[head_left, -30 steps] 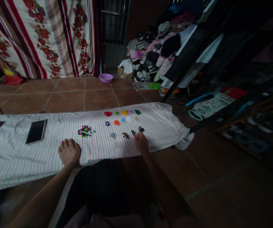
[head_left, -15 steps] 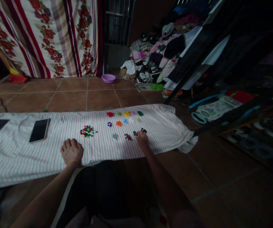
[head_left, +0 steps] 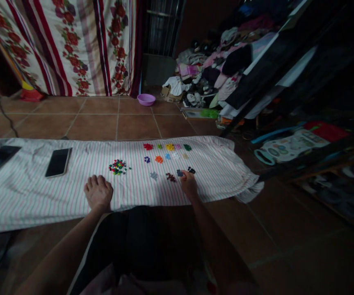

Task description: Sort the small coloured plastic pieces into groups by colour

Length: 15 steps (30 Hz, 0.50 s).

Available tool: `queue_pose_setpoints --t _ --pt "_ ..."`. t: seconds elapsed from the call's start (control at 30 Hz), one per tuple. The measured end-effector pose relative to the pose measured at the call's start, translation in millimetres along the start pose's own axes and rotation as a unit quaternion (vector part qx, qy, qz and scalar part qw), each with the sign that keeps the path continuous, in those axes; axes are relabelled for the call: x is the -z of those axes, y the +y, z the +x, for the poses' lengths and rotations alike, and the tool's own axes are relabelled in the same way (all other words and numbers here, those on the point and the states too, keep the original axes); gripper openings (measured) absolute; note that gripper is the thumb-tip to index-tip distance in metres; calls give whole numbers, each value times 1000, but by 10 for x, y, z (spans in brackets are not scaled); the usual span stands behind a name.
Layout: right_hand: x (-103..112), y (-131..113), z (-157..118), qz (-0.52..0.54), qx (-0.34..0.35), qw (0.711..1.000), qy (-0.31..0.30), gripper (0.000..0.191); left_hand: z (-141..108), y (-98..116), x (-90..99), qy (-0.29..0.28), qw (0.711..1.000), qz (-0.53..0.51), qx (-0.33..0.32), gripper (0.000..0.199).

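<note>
My right hand (head_left: pixel 189 184) reaches down to a small pile of dark grey pieces (head_left: pixel 179 173), thumb and fingers pinched together at its right edge. Whatever is between those fingertips is too small to make out. Just beyond the hand lies a pile of black pieces (head_left: pixel 191 169), with brown pieces (head_left: pixel 171 177) to its left and light grey ones (head_left: pixel 154 175) further left. My left hand (head_left: pixel 99 191) rests palm down on the striped cloth (head_left: pixel 72 200), fingers lying on it and holding nothing. Close by is a mixed-colour heap of small pieces (head_left: pixel 119 167).
Sorted piles, including red (head_left: pixel 147 146), yellow (head_left: pixel 170 147), orange (head_left: pixel 158 159) and dark green (head_left: pixel 187 147), lie behind. Two phones, one a dark-screened phone (head_left: pixel 58 162), lie on the left. On the tiled floor beyond are a purple basin (head_left: pixel 146 99) and heaped clothes (head_left: pixel 207 73).
The camera view has shifted slightly, so everything sits a little further right. My right hand stays at the dark grey pile with its fingers pinched; my left hand still rests on the cloth.
</note>
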State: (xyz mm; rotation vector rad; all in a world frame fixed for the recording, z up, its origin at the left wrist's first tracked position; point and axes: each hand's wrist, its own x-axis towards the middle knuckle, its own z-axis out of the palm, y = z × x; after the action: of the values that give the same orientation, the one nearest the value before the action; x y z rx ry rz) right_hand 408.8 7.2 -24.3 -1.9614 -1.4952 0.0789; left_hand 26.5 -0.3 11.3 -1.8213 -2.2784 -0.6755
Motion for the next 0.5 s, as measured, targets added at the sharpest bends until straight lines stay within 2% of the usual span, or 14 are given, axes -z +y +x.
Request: queue_pose_setpoints --t 0.17,0.3,0.4,0.5 --pt "25 23 -7 21 51 998 16 38 7 -8 -25 -6 1000 -4 7 38" --pt "125 -95 -21 14 74 994 75 34 10 -20 -63 -1 1000 -2 5 41" --pt "149 -418 -55 50 101 990 83 35 10 -23 -76 -5 1000 0 5 42" --pt "21 -907 -134 118 140 983 11 33 13 -21 -75 -7 1000 -5 6 43"
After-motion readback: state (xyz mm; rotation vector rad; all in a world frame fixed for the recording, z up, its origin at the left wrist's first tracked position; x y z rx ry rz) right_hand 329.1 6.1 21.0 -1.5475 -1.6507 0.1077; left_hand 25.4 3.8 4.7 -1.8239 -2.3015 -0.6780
